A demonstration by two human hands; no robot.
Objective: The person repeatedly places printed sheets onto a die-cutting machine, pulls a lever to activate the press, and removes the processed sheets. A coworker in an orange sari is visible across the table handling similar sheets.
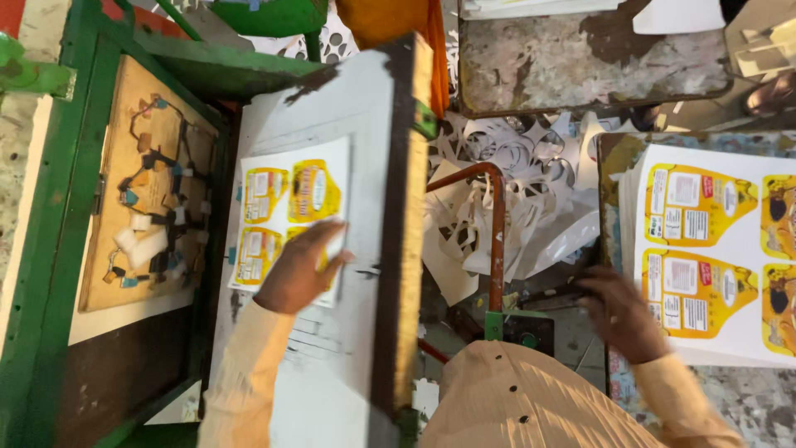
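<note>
**Printed sheet under left hand on press plate**

Printed sheet (286,217), white with yellow label shapes, flat on the pale grey tilted plate (332,133) of a green-framed machine (50,274). Left hand (300,270) pressed on its lower right part, fingers spread and flat, nothing gripped. Right hand (618,314) blurred, hovering at the near edge of a stack of the same printed sheets (705,249) on a worn, mottled table (730,398); cannot tell how far open or whether touching paper. Wooden cutting die board (145,187) with dark outline and small foam blocks, left of the plate. Rust-orange curved bar (496,232) between machine and stack. White paper offcuts (514,191) heaped on the floor behind. Scuffed, stained metal surface (580,58) further back.
</note>
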